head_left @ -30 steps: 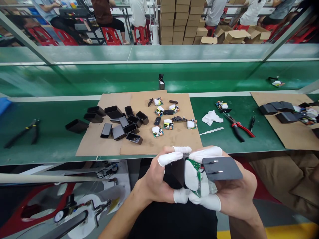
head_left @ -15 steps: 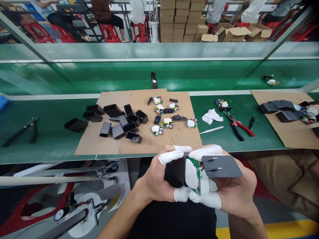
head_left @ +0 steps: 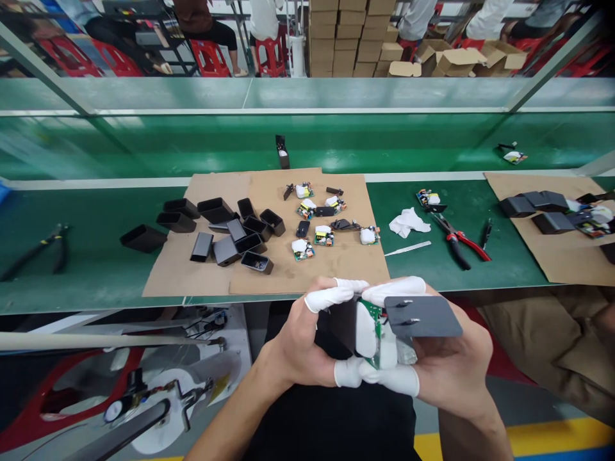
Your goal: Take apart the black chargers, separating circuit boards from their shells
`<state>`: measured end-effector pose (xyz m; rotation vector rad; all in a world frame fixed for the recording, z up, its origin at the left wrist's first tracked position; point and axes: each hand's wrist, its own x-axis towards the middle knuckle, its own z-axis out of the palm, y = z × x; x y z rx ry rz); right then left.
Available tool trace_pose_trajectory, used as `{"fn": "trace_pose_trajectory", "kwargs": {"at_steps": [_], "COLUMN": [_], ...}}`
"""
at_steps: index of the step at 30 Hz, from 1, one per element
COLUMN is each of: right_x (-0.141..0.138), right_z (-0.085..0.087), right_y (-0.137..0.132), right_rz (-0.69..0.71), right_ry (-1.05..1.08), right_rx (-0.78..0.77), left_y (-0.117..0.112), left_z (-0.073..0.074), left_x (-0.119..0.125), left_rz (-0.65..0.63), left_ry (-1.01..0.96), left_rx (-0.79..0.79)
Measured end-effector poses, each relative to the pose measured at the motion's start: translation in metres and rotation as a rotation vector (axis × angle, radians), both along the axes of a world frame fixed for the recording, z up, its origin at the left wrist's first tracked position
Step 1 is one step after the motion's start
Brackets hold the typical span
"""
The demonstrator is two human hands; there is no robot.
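Note:
My left hand (head_left: 305, 346) is closed around a black charger case (head_left: 342, 328), white finger cots on its fingertips. From the right, my right hand (head_left: 444, 368) grips a green circuit board (head_left: 375, 312) with white blocks on it, partly inside the case's open end. A black end plate with two metal prongs (head_left: 425, 317) hangs beside the board, over my right palm. The fingertips of both hands meet around the case's mouth. How deep the board sits in the case is hidden.
Several black cases (head_left: 235, 240) and circuit boards (head_left: 324, 235) lie on cardboard (head_left: 269, 283). To the right are a white cloth (head_left: 409, 223), red-handled pliers (head_left: 459, 243) and a thin strip (head_left: 408, 248). Cutters (head_left: 41, 250) lie far left. A person's brown-clothed leg (head_left: 538, 339) is at right.
The board and end plate have shifted slightly left, toward the case. On the green belt at the back, the charger parts have moved left.

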<state>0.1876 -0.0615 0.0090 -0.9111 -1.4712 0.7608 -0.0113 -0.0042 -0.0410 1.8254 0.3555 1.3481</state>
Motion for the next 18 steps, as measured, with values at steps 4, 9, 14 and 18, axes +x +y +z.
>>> {"fn": "trace_pose_trajectory", "kwargs": {"at_steps": [4, 9, 14, 18], "right_x": [-0.001, -0.004, -0.001, -0.002], "right_z": [0.005, 0.012, 0.000, -0.023], "right_y": [0.002, 0.005, 0.006, 0.002], "right_rz": [-0.002, -0.019, -0.041, -0.091], "right_ry": [-0.048, -0.142, -0.183, -0.108], "right_rx": [-0.062, -0.145, -0.097, 0.033], "left_y": [-0.001, -0.011, -0.031, -0.043], "left_z": [-0.004, -0.015, -0.010, 0.005], "left_x": [0.001, 0.009, 0.016, 0.017], "left_rz": [-0.004, -0.021, -0.066, -0.090], "left_ry": [-0.004, -0.115, -0.198, -0.321], "left_rx": [-0.029, -0.176, -0.530, -0.829]}}
